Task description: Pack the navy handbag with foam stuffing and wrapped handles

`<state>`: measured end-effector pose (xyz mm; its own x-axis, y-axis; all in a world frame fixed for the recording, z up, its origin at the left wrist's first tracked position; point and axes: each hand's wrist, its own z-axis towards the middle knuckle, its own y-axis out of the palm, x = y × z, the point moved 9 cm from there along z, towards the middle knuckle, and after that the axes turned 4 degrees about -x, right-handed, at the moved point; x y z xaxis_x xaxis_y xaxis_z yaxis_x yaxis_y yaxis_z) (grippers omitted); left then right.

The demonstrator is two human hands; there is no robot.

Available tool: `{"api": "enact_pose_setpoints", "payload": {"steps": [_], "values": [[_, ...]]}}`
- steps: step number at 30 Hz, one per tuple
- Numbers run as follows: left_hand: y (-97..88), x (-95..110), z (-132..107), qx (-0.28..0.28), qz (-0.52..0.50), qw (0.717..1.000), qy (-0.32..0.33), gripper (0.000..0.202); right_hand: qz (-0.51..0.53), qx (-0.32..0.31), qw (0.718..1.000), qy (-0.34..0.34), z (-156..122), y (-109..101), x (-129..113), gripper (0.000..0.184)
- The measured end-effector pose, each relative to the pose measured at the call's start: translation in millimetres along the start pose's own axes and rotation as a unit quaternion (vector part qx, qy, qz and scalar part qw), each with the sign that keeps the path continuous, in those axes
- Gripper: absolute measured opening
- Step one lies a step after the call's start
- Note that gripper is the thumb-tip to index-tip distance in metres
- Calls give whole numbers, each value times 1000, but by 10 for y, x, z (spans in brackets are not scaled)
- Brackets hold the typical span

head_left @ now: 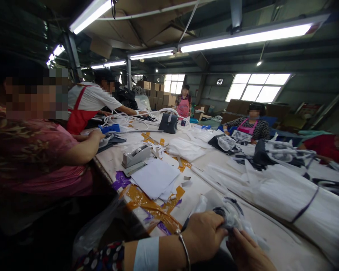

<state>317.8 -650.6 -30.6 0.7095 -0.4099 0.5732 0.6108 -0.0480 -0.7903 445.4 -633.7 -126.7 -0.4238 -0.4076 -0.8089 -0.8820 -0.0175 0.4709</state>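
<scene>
- The left hand (205, 233) is clenching a clear plastic bag (206, 205) around a dark coil (228, 213), a firm pinch that is stopping the coil from slipping.
- The right hand (250, 254) is reaching in just beside the bag, though I can't tell whether it is gripping.
- The bag is hovering over the table (274, 244), near bundled white tubes (288, 192).
- A tape dispenser (136, 156) and loose paper (155, 178) are lying farther along the table.

Fluorescent ceiling tubes (245, 38) and bright windows (257, 87) light the room; the wide lens warps the dim edges.
</scene>
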Motion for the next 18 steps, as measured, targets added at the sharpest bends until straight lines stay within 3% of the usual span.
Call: {"api": "enact_pose_setpoints", "payload": {"steps": [8,18], "values": [[15,36,-41,-6,-2,1000,6,18,6,-49,999,0,-18,78,6,26],[17,21,-80,0,1,1000,4,17,17,-59,998,-1,-69,166,-6,28]]}}
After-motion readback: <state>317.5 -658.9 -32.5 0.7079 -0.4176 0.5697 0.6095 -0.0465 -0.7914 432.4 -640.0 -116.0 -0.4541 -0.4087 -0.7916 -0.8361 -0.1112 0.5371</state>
